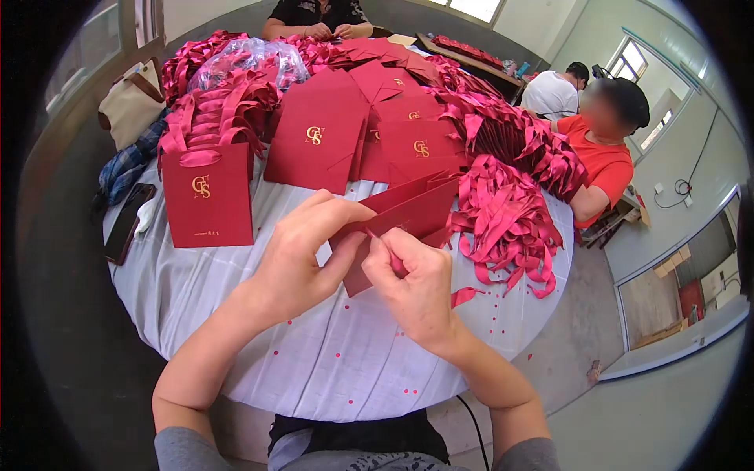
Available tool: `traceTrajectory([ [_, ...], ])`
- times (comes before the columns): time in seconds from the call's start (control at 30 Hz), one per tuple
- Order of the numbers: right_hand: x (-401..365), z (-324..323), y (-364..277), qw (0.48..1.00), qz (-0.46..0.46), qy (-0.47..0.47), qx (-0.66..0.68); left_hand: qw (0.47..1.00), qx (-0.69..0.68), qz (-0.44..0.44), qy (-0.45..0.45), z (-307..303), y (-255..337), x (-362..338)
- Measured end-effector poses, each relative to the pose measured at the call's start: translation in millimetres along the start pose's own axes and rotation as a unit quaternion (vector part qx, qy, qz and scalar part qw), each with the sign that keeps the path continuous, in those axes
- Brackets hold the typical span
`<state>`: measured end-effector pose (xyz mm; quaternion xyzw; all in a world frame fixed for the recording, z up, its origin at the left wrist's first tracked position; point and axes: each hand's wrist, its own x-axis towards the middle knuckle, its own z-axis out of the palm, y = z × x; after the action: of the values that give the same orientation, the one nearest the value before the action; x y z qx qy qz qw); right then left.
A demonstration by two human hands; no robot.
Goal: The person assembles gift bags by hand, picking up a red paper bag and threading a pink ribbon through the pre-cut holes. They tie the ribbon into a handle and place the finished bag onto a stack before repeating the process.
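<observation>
1. A round table (330,361) is covered with a smooth white cloth, which hangs in soft folds at the edge.
2. A loose heap of glossy red satin ribbons (506,224) is spread on the right side of the table.
3. Flat red paper bags (318,137) are laid overlapping behind the hands; a gold monogram that seems to read "GS" is printed on each.
4. One standing bag (208,196), matte and rectangular, is placed upright at the left. The same gold monogram is seen on it, and the small line below is not readable.
5. A folded red bag (412,212) is held above the cloth, in the middle, near the person.
6. Its edge is clamped by the left hand (302,255) between thumb and fingers.
7. The right hand (412,282) is closed on the same bag, fingertips pinched together at the edge.
8. Tiny round red paper dots (491,322) are scattered on the cloth.
</observation>
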<state>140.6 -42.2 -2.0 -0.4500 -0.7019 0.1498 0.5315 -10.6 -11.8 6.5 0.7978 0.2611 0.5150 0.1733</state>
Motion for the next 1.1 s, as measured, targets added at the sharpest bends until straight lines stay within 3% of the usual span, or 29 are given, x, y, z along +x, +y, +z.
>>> traceTrajectory([
  [0.33,-1,-4,0,0.998,0.035,-0.039,0.035,0.997,0.051,0.058,0.011,7,4,0],
  [0.87,-9,0,9,0.999,-0.009,-0.037,0.034,0.993,0.075,0.095,0.001,10,8,2],
  [0.93,-3,-12,3,0.941,0.229,-0.154,0.197,0.990,0.096,0.099,-0.016,8,9,3],
  [1.07,-3,-9,16,0.947,0.179,-0.160,0.212,0.990,0.096,0.099,-0.015,9,10,3],
  [1.1,-6,-6,15,0.984,0.081,-0.111,0.117,0.991,0.093,0.097,-0.015,9,10,2],
])
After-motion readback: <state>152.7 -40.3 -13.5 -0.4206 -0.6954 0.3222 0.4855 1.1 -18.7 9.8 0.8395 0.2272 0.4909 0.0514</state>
